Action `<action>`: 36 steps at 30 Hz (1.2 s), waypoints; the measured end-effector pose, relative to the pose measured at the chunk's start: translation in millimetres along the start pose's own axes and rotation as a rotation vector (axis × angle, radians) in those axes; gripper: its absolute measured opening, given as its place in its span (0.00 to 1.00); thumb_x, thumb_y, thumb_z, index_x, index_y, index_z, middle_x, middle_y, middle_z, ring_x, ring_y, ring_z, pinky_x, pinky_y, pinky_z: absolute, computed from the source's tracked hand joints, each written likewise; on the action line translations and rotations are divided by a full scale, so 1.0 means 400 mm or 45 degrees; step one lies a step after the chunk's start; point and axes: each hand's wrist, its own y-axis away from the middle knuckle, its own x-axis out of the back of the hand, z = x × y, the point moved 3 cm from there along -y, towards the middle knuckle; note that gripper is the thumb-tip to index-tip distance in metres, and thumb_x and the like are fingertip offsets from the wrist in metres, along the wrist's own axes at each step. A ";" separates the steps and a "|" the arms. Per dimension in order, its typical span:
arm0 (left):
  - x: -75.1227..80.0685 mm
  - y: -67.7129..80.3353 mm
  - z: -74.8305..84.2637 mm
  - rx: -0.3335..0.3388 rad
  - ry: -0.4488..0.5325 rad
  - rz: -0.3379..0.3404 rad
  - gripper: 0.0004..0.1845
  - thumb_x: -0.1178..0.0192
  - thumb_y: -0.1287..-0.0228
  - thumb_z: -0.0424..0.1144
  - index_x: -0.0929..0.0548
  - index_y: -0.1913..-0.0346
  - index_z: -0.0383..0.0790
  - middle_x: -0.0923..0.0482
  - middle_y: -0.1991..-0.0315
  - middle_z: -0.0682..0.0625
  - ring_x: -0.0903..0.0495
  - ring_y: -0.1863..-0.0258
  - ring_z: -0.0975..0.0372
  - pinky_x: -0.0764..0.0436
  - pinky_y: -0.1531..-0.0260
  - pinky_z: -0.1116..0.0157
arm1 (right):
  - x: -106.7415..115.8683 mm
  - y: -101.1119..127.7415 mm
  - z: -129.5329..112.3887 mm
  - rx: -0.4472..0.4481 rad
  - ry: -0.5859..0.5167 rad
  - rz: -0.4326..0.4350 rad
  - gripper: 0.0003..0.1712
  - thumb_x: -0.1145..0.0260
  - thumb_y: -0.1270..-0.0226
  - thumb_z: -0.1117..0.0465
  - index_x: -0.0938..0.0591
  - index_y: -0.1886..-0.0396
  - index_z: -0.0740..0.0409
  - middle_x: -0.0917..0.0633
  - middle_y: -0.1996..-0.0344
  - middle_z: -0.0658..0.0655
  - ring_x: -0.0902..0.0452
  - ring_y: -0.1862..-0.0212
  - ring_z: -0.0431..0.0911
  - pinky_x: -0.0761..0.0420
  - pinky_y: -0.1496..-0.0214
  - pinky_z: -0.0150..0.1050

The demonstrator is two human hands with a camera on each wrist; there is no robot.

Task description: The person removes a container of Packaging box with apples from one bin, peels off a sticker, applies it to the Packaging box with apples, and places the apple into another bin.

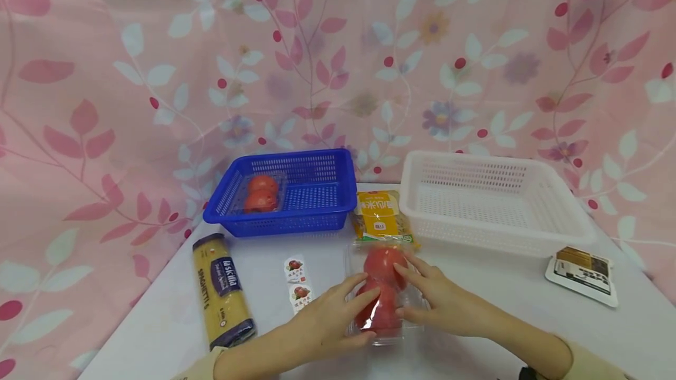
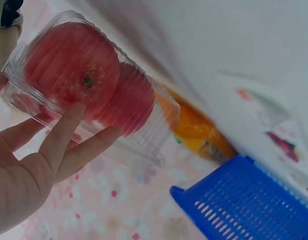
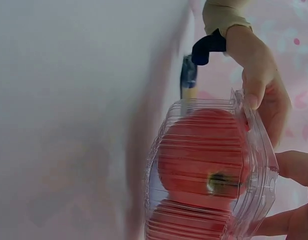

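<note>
A clear plastic box with two red tomatoes (image 1: pixel 381 298) lies on the white table (image 1: pixel 158 321) near its front edge. My left hand (image 1: pixel 330 315) holds its left side, fingers over the lid and thumb at the near edge. My right hand (image 1: pixel 446 304) holds the right side the same way. In the left wrist view my left hand (image 2: pixel 31 170) has its fingers laid along the tomato box (image 2: pixel 89 85). The right wrist view shows the tomato box (image 3: pixel 208 175) end on, with my right hand's fingers (image 3: pixel 296 167) at its right and my left hand (image 3: pixel 263 90) above.
A blue basket (image 1: pixel 338 192) at the back holds another tomato box (image 1: pixel 261 193). A white basket (image 1: pixel 549 227) stands at the back right, with a yellow packet (image 1: pixel 377 216) between the two. A spaghetti pack (image 1: pixel 222 292), a sticker strip (image 1: pixel 297 283) and a dark tray pack (image 1: pixel 583 274) lie on the table.
</note>
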 end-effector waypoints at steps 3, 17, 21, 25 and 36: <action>-0.019 0.014 -0.001 0.017 0.027 -0.047 0.32 0.40 0.44 0.56 0.32 0.38 0.47 0.35 0.39 0.43 0.23 0.52 0.54 0.22 0.55 0.61 | -0.020 0.002 0.007 -0.012 0.013 -0.019 0.45 0.37 0.44 0.39 0.37 0.33 0.61 0.46 0.32 0.65 0.40 0.41 0.60 0.26 0.53 0.57; -0.038 0.043 -0.002 0.112 0.085 -0.170 0.32 0.52 0.38 0.62 0.38 0.33 0.55 0.39 0.35 0.48 0.24 0.50 0.56 0.19 0.65 0.61 | -0.046 0.018 0.014 0.014 0.177 0.041 0.45 0.41 0.45 0.33 0.35 0.34 0.55 0.41 0.33 0.62 0.33 0.47 0.53 0.23 0.57 0.52; -0.031 0.042 -0.012 0.254 0.081 -0.239 0.33 0.58 0.37 0.65 0.41 0.32 0.58 0.42 0.33 0.50 0.23 0.52 0.56 0.19 0.70 0.60 | -0.038 0.017 0.013 0.002 0.212 0.051 0.42 0.41 0.44 0.33 0.33 0.34 0.51 0.39 0.33 0.59 0.35 0.44 0.55 0.24 0.55 0.55; -0.016 0.042 -0.059 0.486 0.005 -0.178 0.36 0.59 0.37 0.65 0.42 0.31 0.50 0.44 0.32 0.41 0.24 0.52 0.49 0.21 0.74 0.54 | -0.028 0.013 0.012 -0.009 0.221 0.084 0.40 0.40 0.44 0.35 0.32 0.36 0.49 0.37 0.35 0.58 0.41 0.39 0.57 0.26 0.52 0.59; -0.009 0.083 -0.266 0.872 -0.173 -0.211 0.48 0.37 0.49 0.59 0.44 0.31 0.38 0.55 0.31 0.32 0.40 0.41 0.37 0.24 0.65 0.45 | -0.014 0.010 0.011 0.009 0.252 0.171 0.35 0.38 0.43 0.39 0.31 0.36 0.45 0.42 0.32 0.56 0.45 0.37 0.56 0.27 0.52 0.59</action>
